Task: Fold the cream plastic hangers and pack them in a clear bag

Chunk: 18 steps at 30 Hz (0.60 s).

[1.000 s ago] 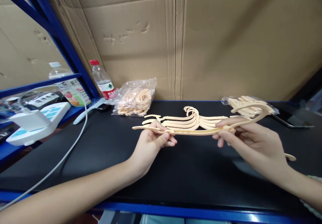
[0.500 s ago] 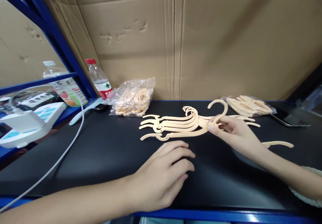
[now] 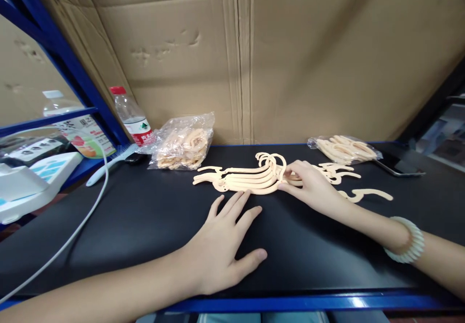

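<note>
Several cream plastic folding hangers [image 3: 247, 180] lie stacked in the middle of the black tabletop, their hooks pointing toward the back. My right hand [image 3: 308, 185] pinches the frontmost hanger [image 3: 280, 165] just below its hook, against the stack. That hanger's right arm [image 3: 366, 193] sticks out past my wrist. My left hand [image 3: 225, 240] is spread with the palm down, in front of the stack's left half. Its fingertips reach close to the nearest hanger arm; whether they touch it I cannot tell.
A clear bag of cream hanger parts [image 3: 183, 146] stands back left, another bag [image 3: 343, 149] back right beside a phone [image 3: 394, 162]. On the left are a red-capped bottle [image 3: 131, 119], a blue brush [image 3: 109, 165] and a white cable [image 3: 90, 216]. Cardboard [image 3: 181, 61] rises behind.
My right hand has brought its hanger left and back onto the stack. My left hand has opened from a loose curl to spread fingers. The camera view has shifted slightly.
</note>
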Available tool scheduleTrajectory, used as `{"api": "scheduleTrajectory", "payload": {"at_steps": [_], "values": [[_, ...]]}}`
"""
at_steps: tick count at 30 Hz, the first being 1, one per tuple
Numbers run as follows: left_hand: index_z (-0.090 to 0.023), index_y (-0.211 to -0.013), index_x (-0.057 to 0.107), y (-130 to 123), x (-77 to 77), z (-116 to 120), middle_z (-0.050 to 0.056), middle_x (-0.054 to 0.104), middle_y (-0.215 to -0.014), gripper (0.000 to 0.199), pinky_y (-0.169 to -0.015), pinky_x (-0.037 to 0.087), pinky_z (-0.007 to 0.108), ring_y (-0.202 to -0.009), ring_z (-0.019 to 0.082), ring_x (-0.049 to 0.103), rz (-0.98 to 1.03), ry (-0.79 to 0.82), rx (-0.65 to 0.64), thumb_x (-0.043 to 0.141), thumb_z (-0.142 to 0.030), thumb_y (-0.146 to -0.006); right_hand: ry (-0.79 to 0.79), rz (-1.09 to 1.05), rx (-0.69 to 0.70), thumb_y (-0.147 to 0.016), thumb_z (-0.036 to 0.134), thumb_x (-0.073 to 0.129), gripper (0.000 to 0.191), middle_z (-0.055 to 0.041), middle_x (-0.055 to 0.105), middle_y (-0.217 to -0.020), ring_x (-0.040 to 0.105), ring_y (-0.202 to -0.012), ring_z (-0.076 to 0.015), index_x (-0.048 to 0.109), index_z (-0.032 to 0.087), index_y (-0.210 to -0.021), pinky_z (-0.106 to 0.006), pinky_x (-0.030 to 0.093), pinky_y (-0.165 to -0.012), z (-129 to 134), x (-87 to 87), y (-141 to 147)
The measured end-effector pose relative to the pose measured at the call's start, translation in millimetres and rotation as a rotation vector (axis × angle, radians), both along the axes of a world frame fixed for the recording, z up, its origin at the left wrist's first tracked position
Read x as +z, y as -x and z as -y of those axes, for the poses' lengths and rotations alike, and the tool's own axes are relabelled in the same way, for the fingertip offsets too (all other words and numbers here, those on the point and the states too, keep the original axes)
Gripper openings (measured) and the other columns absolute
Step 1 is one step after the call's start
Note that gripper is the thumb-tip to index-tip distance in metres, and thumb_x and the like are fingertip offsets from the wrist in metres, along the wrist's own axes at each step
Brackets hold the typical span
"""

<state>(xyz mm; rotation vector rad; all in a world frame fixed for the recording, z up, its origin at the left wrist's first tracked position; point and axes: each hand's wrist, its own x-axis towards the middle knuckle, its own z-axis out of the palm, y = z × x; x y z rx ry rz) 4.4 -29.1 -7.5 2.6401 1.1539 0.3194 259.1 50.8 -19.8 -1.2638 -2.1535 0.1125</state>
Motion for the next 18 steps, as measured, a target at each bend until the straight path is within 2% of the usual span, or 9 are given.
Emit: {"api": "scheduleTrajectory", "payload": {"at_steps": [4,7,10,13,16,18], "values": [[-0.022,-0.141,0.041,-1.9,1.5,0.9,0.017,0.028,-0.153,0.060,-0.108,0.017,0.066,-0.141,0.039,0.019,-0.023,-0.016,0.011,0.051,-0.049,-0.088,-0.037,0.017,-0.040,-0.082,0.035,0.068,0.022,-0.0083,0.063,-0.092,0.056,-0.089,-0.0271,0.061,0.017,-0.094,-0.040,0.047,-0.077,-1.6,-2.1,-2.2],[-0.022,-0.142,0.040,-2.0,0.7,1.0,0.016,0.021,-0.156,0.061,-0.109,0.014,0.067,-0.142,0.041,0.016,-0.034,-0.033,0.008,0.052,-0.049,-0.088,-0.045,0.057,-0.039,-0.084,0.037,0.066,0.028,-0.0092,0.064,-0.096,0.056,-0.092,-0.0281,0.062,0.017,-0.103,-0.042,0.047,-0.080,-3.7,-3.8,-3.0],[-0.021,-0.143,0.038,-1.3,-1.1,0.5,0.018,0.016,-0.156,0.063,-0.109,0.014,0.067,-0.142,0.042,0.014,-0.046,-0.028,0.014,0.051,-0.050,-0.088,-0.062,0.111,-0.014,-0.087,0.039,0.062,0.033,-0.0095,0.065,-0.103,0.056,-0.096,-0.0288,0.061,0.019,-0.113,-0.044,0.047,-0.083,-4.7,-5.0,-4.2],[-0.021,-0.143,0.039,-0.4,-2.4,0.8,0.018,0.020,-0.155,0.063,-0.110,0.013,0.065,-0.143,0.040,0.014,-0.030,-0.025,0.002,0.052,-0.050,-0.088,-0.059,0.132,0.019,-0.092,0.039,0.054,0.034,-0.0102,0.065,-0.109,0.057,-0.101,-0.0289,0.059,0.019,-0.119,-0.045,0.048,-0.086,-3.3,-5.6,-5.8],[-0.022,-0.143,0.039,-0.3,-2.9,0.5,0.018,0.021,-0.155,0.063,-0.110,0.014,0.065,-0.142,0.040,0.014,0.002,-0.034,-0.003,0.053,-0.049,-0.088,-0.047,0.182,0.032,-0.096,0.041,0.045,0.042,-0.0130,0.060,-0.124,0.053,-0.115,-0.0298,0.052,0.017,-0.128,-0.048,0.044,-0.096,0.1,-7.7,-5.4],[-0.022,-0.144,0.037,-1.2,-3.0,-2.7,0.018,0.019,-0.156,0.064,-0.109,0.014,0.066,-0.142,0.041,0.015,0.012,-0.064,-0.005,0.053,-0.048,-0.088,-0.022,0.264,0.009,-0.096,0.046,0.040,0.053,-0.0151,0.049,-0.139,0.043,-0.129,-0.0315,0.045,0.013,-0.137,-0.050,0.037,-0.105,2.0,-10.5,-3.3]]}}
